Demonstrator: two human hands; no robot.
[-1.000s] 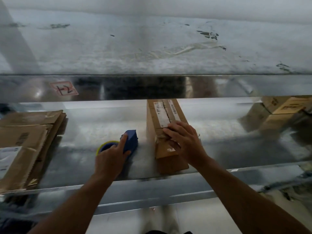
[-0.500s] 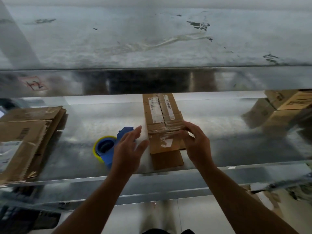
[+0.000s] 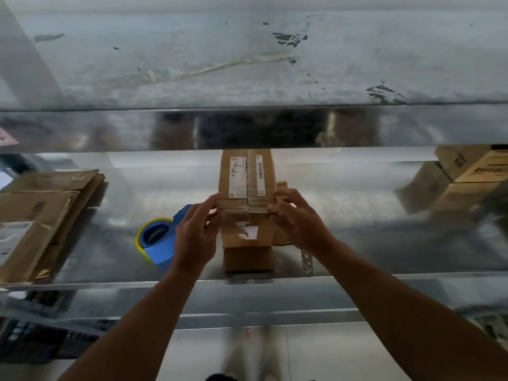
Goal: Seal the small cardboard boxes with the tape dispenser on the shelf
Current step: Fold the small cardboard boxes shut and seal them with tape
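A small cardboard box [image 3: 247,185] with white labels on its top stands lengthwise on the metal shelf [image 3: 357,237]. My left hand [image 3: 196,232] grips its near left edge and my right hand [image 3: 295,218] grips its near right edge, so both hold the box's near end. Its near end flaps hang down in front, towards the shelf edge. The blue tape dispenser [image 3: 159,239] with a yellow-rimmed roll lies on the shelf just left of my left hand, untouched.
Flattened cardboard boxes [image 3: 35,215] are stacked at the shelf's left end. More cardboard boxes [image 3: 467,174] sit at the far right. An upper shelf [image 3: 247,127] overhangs closely above the box. The shelf's front edge [image 3: 247,281] runs below my wrists.
My left hand let go of the tape dispenser and moved right to the box. Both hands now hold the box's near end; the dispenser lies still on the shelf.
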